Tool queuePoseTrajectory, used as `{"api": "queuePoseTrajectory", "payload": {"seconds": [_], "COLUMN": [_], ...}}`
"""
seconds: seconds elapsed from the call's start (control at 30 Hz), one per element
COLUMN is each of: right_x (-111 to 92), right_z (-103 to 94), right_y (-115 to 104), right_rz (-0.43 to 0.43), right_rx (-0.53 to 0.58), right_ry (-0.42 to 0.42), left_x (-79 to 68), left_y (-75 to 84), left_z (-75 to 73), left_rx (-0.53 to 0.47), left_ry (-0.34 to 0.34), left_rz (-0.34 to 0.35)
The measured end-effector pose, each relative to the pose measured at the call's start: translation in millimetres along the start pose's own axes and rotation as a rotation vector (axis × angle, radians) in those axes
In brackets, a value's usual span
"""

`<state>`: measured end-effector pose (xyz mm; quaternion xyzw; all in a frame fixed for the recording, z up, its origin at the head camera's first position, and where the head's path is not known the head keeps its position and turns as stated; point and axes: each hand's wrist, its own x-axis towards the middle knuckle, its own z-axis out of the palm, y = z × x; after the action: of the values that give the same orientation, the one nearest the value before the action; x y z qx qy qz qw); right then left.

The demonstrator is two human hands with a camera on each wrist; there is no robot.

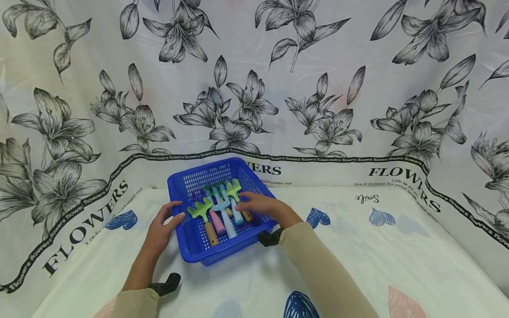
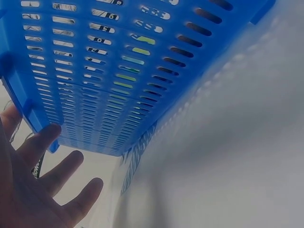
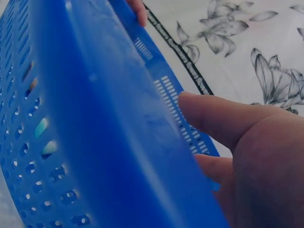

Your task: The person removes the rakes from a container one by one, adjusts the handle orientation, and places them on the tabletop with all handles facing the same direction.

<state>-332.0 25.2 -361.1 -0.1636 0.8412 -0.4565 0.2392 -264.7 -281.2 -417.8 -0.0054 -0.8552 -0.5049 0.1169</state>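
A blue plastic basket (image 1: 210,256) with slotted sides holds several small garden tools. Among them are a green hand rake (image 1: 200,209) with a tan handle, a light-blue hand fork (image 1: 220,205) and a pink handle (image 1: 216,223). My left hand (image 1: 161,229) is at the basket's left rim, fingers spread; the left wrist view shows this hand (image 2: 42,175) beside the slotted wall. My right hand (image 1: 264,206) reaches over the right rim, fingertips inside near a second green rake (image 1: 233,187) and a light-blue handle (image 1: 236,212). Whether those fingertips touch a tool cannot be told.
A white cloth (image 1: 358,265) with printed hearts and leaves covers the surface under the basket. Behind hangs a white curtain (image 1: 278,119) with black flower drawings. Black straps with camera mounts (image 1: 167,285) sit on both wrists.
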Motion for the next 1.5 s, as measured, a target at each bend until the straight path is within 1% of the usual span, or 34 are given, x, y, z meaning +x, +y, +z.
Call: {"api": "queuePoseTrajectory", "payload": {"seconds": [0.1,0.3,0.43,0.6,0.7,0.83,0.9,0.97,1.13,1.2,1.23,1.3,1.37,1.5], "right_x": [0,3,4,6,6,6,7,8,11,11,11,10,10,9], "right_z": [1.3,5.6,6.1,6.4,7.7,8.6,8.7,8.5,7.8,7.9,8.0,8.2,8.4,8.8], "right_y": [-2,-4,-2,-1,-1,-3,-3,-3,1,1,1,0,-1,0], "right_rz": [0.010,0.016,0.030,0.029,0.016,-0.008,-0.034,-0.081,-0.243,-0.282,-0.295,-0.313,-0.317,-0.323], "right_rx": [-0.068,-0.140,-0.199,-0.245,-0.276,-0.297,-0.297,-0.290,-0.317,-0.340,-0.352,-0.341,-0.344,-0.362], "right_ry": [-0.019,-0.076,-0.102,-0.111,-0.096,-0.054,-0.029,0.002,0.092,0.134,0.158,0.196,0.238,0.288], "left_x": [-0.1,-2.2,-1.9,-0.1,0.2,0.0,0.2,0.4,1.6,1.6,1.5,1.2,1.0,0.6], "left_y": [0.1,-1.2,-1.2,-1.4,-1.4,-1.4,-1.6,-1.8,-1.7,-1.4,-1.0,-0.4,0.2,-0.1], "left_z": [-1.3,-3.8,-2.2,0.3,0.7,0.6,0.2,-0.2,0.1,0.3,0.2,-0.1,-0.5,-1.0], "left_rx": [0.005,0.012,0.003,-0.002,-0.002,-0.001,-0.001,-0.003,0.000,0.004,0.005,0.007,0.008,0.008], "left_ry": [-0.001,-0.003,-0.006,-0.001,0.000,-0.003,-0.002,-0.003,-0.009,-0.009,-0.009,-0.010,-0.011,-0.013], "left_rz": [-0.002,-0.018,-0.005,0.018,0.022,0.014,0.012,0.018,0.038,0.042,0.042,0.038,0.032,0.022]}}
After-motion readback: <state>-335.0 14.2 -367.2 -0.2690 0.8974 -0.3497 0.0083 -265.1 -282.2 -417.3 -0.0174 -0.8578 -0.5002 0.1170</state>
